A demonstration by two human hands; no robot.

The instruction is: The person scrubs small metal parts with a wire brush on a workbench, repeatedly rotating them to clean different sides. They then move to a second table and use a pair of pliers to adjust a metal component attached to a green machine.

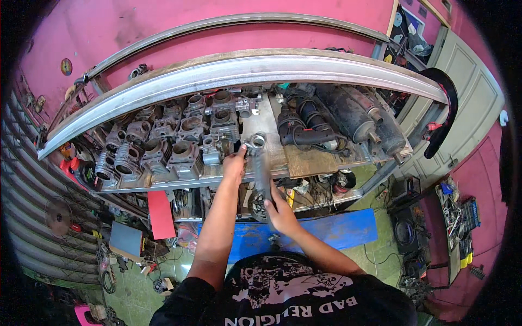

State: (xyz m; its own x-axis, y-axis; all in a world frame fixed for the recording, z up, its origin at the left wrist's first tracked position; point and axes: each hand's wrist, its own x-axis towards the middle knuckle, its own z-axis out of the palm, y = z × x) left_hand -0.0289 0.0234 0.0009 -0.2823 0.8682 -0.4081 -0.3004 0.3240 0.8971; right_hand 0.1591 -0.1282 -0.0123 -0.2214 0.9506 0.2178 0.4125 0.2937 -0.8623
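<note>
One long grey metal part (262, 173), smeared by blur, stands out in front of the shelf (265, 115), its dark, rounded lower end against the person's right hand (281, 213). The right grip is clamped on that lower end, the thumb pointing up along its side. The left hand (234, 164) is just beyond the shelf's front edge, one finger reaching up to a ring-shaped metal piece (256, 141); whether that grip is closed on anything cannot be told, nor whether the ring and the long part are joined. Left of the hands, rows of worn engine cylinders (185, 155) crowd the shelf, bores mostly facing up, with a small silver fitting (211, 150) just beside the left hand. To the right, a black-and-red power tool (292, 124) lies with its cord near a brown board (312, 164) at the shelf's edge, and dark, round-bodied canisters (348, 117) lie beyond it. Below, a blue sheet (337, 228) stretches behind the right forearm, over a green tiled floor (359, 258). A red panel (161, 214) hangs under the shelf's left half, and a pink wall (261, 38) rises behind everything.
</note>
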